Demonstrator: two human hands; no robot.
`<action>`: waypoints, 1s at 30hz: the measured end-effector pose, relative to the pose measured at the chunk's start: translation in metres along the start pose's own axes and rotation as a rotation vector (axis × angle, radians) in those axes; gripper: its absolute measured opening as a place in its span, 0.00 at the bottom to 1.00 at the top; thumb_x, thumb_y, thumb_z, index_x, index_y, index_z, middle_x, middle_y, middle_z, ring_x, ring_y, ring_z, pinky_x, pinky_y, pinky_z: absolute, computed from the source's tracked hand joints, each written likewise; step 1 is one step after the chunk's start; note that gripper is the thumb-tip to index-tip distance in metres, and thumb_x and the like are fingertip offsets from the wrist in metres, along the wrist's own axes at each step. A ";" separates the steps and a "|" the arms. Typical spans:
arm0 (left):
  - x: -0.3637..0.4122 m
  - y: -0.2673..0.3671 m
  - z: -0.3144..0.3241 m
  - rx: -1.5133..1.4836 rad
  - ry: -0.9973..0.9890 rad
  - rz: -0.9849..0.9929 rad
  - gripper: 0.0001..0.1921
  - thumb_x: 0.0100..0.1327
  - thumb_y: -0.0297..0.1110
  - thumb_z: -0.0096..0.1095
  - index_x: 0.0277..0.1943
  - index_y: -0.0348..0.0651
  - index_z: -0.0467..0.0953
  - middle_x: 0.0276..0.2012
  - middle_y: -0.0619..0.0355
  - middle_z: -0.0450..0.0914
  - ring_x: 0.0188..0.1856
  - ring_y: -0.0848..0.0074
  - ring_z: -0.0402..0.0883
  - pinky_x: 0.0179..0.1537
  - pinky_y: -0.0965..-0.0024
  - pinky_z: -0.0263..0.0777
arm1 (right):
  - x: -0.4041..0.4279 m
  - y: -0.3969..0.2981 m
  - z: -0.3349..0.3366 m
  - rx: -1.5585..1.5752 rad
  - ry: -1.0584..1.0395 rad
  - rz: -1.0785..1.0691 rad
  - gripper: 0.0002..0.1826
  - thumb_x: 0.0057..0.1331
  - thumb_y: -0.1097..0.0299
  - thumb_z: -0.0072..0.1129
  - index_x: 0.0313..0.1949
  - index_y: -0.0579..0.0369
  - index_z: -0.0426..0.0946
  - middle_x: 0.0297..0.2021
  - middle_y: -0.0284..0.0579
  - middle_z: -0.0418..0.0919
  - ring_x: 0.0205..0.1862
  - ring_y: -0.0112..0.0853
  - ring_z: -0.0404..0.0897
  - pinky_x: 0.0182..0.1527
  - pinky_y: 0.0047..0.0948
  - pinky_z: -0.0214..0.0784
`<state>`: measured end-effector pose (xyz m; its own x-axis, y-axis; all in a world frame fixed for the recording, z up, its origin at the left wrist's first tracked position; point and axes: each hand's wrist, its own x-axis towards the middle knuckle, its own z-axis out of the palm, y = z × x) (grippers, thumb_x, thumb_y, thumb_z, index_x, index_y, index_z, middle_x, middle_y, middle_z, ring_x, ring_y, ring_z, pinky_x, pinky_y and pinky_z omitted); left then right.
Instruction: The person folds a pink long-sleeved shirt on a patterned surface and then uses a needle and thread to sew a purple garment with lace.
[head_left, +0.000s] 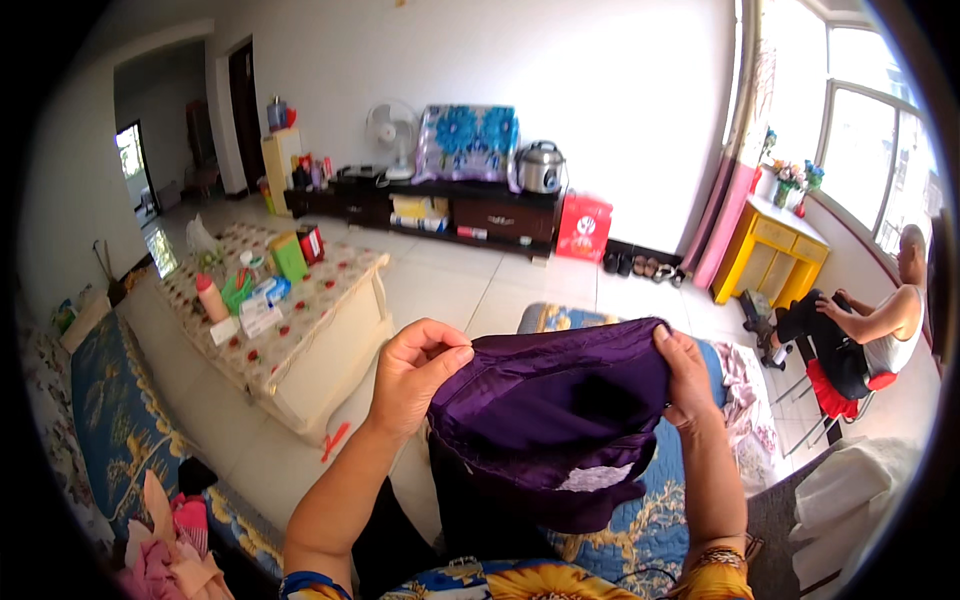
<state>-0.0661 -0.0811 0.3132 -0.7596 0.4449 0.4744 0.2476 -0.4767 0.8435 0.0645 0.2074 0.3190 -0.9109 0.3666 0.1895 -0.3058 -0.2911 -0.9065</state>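
A dark purple garment (540, 420) hangs stretched between my two hands, its waistband-like edge uppermost and its opening facing me. My left hand (416, 375) pinches the upper left corner between thumb and fingers. At the upper right corner, my right hand (684, 375) grips the fabric with the thumb in front. A small white patch (596, 478) shows at the lower right of the opening; I cannot tell what it is. Below the garment, a blue quilted cover with a yellow pattern (637, 517) is partly hidden.
A low table (330, 367) with a floral cover holds several boxes and bottles. A blue-covered sofa (120, 405) with pink clothes (169, 555) lies left. A person (892, 322) sits on a stool at right. A dark cabinet (495, 210) lines the far wall.
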 end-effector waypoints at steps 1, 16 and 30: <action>-0.009 -0.012 0.001 -0.035 0.064 -0.047 0.03 0.62 0.22 0.63 0.38 0.38 0.77 0.32 0.64 0.79 0.33 0.87 0.75 0.37 0.82 0.70 | -0.005 0.015 0.002 0.022 0.027 0.049 0.12 0.73 0.63 0.49 0.42 0.58 0.78 0.36 0.41 0.84 0.33 0.24 0.83 0.37 0.22 0.77; -0.095 -0.096 -0.074 0.343 0.488 -0.187 0.04 0.67 0.27 0.56 0.40 0.35 0.74 0.33 0.52 0.83 0.32 0.79 0.79 0.37 0.77 0.74 | -0.026 0.147 -0.001 0.529 0.113 0.303 0.14 0.69 0.60 0.50 0.44 0.58 0.77 0.42 0.47 0.82 0.44 0.36 0.82 0.51 0.35 0.75; -0.052 -0.098 0.033 0.658 -0.080 0.188 0.07 0.57 0.17 0.66 0.39 0.35 0.80 0.35 0.55 0.79 0.30 0.79 0.77 0.30 0.79 0.71 | -0.038 0.151 0.024 0.420 0.045 0.225 0.11 0.64 0.68 0.55 0.43 0.60 0.72 0.40 0.45 0.80 0.42 0.29 0.80 0.49 0.29 0.73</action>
<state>-0.0309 -0.0322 0.2138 -0.6276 0.4663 0.6234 0.7035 -0.0033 0.7107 0.0460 0.1286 0.1838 -0.9574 0.2883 -0.0189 -0.1961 -0.6964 -0.6903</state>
